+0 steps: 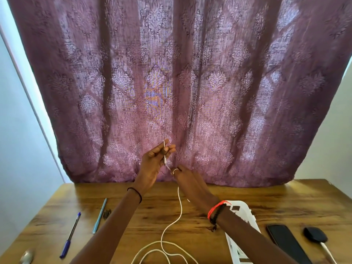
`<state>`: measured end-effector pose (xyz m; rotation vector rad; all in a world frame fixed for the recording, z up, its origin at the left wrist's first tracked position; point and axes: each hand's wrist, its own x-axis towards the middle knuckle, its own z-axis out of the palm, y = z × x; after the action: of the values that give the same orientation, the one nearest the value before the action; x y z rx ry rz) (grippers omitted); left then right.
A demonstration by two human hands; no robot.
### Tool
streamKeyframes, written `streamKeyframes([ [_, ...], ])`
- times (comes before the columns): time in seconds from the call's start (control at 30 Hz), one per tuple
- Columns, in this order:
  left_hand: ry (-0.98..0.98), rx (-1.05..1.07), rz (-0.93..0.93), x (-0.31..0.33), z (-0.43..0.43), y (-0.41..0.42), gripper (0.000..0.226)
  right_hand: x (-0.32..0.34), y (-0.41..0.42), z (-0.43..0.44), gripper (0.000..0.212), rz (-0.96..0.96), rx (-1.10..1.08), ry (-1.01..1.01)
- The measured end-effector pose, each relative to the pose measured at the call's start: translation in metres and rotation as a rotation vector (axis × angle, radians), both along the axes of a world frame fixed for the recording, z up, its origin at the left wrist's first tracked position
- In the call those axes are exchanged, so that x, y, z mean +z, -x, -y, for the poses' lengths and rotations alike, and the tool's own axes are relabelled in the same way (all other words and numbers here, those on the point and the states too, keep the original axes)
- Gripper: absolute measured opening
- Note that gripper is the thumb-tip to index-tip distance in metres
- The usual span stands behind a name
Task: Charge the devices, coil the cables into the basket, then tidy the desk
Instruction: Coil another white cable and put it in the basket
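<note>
Step in hand: I judge this to be the coiling step. Both hands are up in front of the curtain [190, 82] with one cable end between them, and no finished coil shows.
Next move: I reckon it calls for drawing the slack up off the desk [156, 210] in even loops, keeping the plug end pinched so it does not slip.
Far left edge: a metal thing, perhaps a spoon [27, 257], lies at the near corner, cut off by the frame.
Pens: the dark blue pen [70, 236] and the light blue pen [99, 216] lie apart, with a small dark object [107, 214] just beside the second. None has been tidied.
Left hand [154, 162]: raised, thumb and fingers closed round the connector [164, 159] at the cable's end.
White cable [180, 210]: it hangs from the hands to the desk and lies in loose loops at the near edge, partly out of frame.
Right hand [188, 181]: just below the left, fingertips pinching the cable a little down from the connector.
Basket [245, 214]: the white container under my right forearm is, I take it, the basket; I cannot see what it holds.
Phone [286, 243]: flat, right of the basket, screen dark.
Black plug [315, 237]: near the phone, its own white lead [327, 252] running off the frame; I cannot tell if anything is charging.
Room: bare wood lies mid-desk between the light blue pen and the basket. The curtain hangs close behind the hands.
</note>
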<state>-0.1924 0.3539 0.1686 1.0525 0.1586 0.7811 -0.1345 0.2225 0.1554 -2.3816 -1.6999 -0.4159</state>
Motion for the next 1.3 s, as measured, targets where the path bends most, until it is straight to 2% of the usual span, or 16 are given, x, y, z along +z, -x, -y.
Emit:
streamKeyframes([
  [0.07, -0.242, 0.076, -0.128, -0.005, -0.003, -0.002, 0.034, 0.009, 0.002, 0.004, 0.031, 0.030, 0.009, 0.005],
  [0.2, -0.939, 0.239, -0.368, -0.018, -0.013, -0.002, 0.034, 0.016, -0.003, 0.009, 0.036, 0.023, 0.032, 0.001],
  [0.33, -1.281, 0.215, -0.377, -0.020, -0.013, 0.003, 0.027, 0.009, -0.009, 0.009, 0.028, 0.027, 0.068, -0.093],
  [0.4, -1.335, 0.154, -0.425, -0.020, -0.012, 0.004, 0.029, 0.008, -0.010, 0.009, 0.023, 0.018, 0.078, -0.132],
  [0.47, -1.278, 0.102, -0.446, -0.019, -0.010, 0.006, 0.037, 0.009, -0.010, 0.010, 0.014, 0.084, 0.074, -0.211],
  [0.5, -1.227, 0.062, -0.440, -0.018, -0.010, 0.007, 0.041, 0.011, -0.009, 0.011, 0.020, 0.099, 0.075, -0.248],
  [0.6, -1.068, -0.074, -0.397, -0.018, -0.009, 0.011, 0.027, 0.015, -0.010, 0.013, 0.035, 0.150, 0.076, -0.320],
  [0.63, -0.995, -0.102, -0.383, -0.018, -0.009, 0.012, 0.031, 0.016, -0.013, 0.013, 0.039, 0.126, 0.077, -0.330],
  [0.7, -0.823, -0.168, -0.328, -0.013, -0.003, 0.017, 0.034, 0.017, -0.018, 0.011, 0.042, -0.049, 0.058, -0.321],
  [0.8, -0.650, -0.259, -0.268, -0.006, 0.004, 0.021, 0.034, 0.018, -0.021, 0.014, 0.022, -0.199, 0.032, -0.451],
  [0.97, -0.659, -0.319, -0.232, -0.011, 0.005, 0.023, 0.032, 0.018, -0.027, 0.012, 0.010, -0.433, 0.021, -0.515],
  [1.07, -0.663, -0.286, -0.276, -0.014, 0.009, 0.022, 0.028, 0.014, -0.031, 0.010, 0.009, -0.502, 0.020, -0.539],
  [1.17, -0.609, -0.231, -0.285, -0.016, 0.014, 0.020, 0.036, 0.017, -0.031, 0.010, 0.007, -0.593, 0.057, -0.612],
  [1.27, -0.516, -0.159, -0.272, -0.017, 0.018, 0.018, 0.021, 0.022, -0.031, 0.011, 0.004, -0.647, 0.111, -0.662],
  [1.3, -0.474, -0.141, -0.255, -0.017, 0.019, 0.018, 0.022, 0.023, -0.031, 0.012, 0.005, -0.679, 0.118, -0.668],
])
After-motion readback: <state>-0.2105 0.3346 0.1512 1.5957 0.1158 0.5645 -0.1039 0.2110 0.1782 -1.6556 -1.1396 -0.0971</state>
